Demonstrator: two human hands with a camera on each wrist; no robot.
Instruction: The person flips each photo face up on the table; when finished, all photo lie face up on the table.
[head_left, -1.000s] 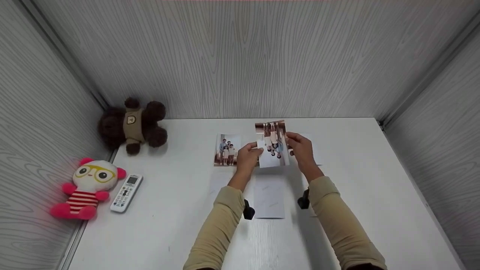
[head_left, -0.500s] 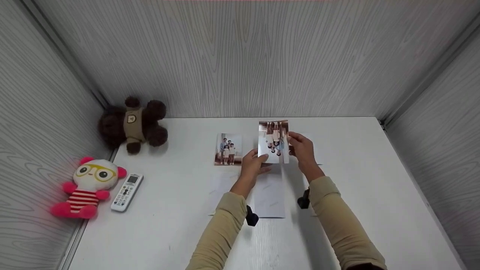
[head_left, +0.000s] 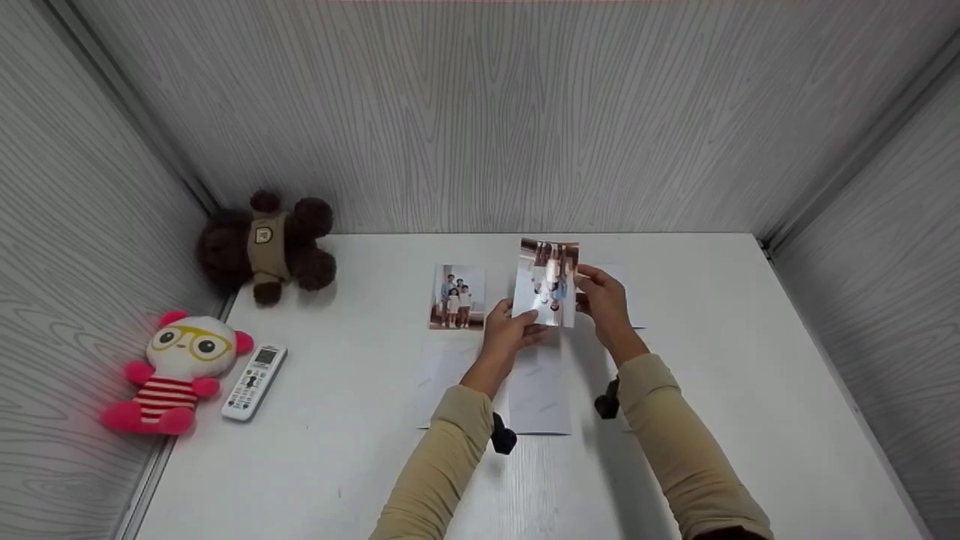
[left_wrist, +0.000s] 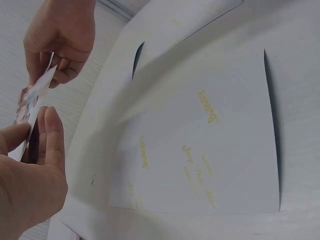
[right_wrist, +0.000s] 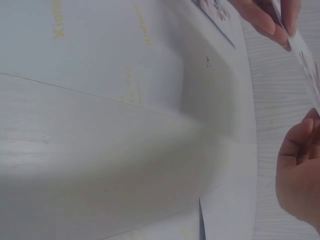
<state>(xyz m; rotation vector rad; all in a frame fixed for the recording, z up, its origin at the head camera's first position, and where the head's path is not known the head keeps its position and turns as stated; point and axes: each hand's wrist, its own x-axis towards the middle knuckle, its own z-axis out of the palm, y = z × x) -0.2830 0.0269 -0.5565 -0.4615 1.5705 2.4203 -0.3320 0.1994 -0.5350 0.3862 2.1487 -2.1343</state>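
Note:
Both hands hold one printed photo point(head_left: 547, 282) of several people, upside down to me, just above the white table point(head_left: 720, 360). My left hand point(head_left: 511, 324) pinches its lower left corner; the left wrist view shows the fingers point(left_wrist: 50, 137) curled at the photo's edge point(left_wrist: 30, 102). My right hand point(head_left: 600, 296) pinches the right edge, and in the right wrist view its thumb point(right_wrist: 295, 142) sits under the photo point(right_wrist: 307, 62). A second family photo point(head_left: 456, 297) lies face up to the left. Blank-side photo sheets point(head_left: 538, 394) lie below the hands.
A brown plush bear point(head_left: 266, 244) leans in the far left corner. A pink and white plush doll point(head_left: 176, 371) and a white remote control point(head_left: 253, 382) lie at the table's left edge. Grey wood-grain walls close the table on three sides.
The held photo straightened from a tilt and rose slightly toward the far side. My left hand shifted from the photo's left edge down to its lower left corner. The right hand barely moved.

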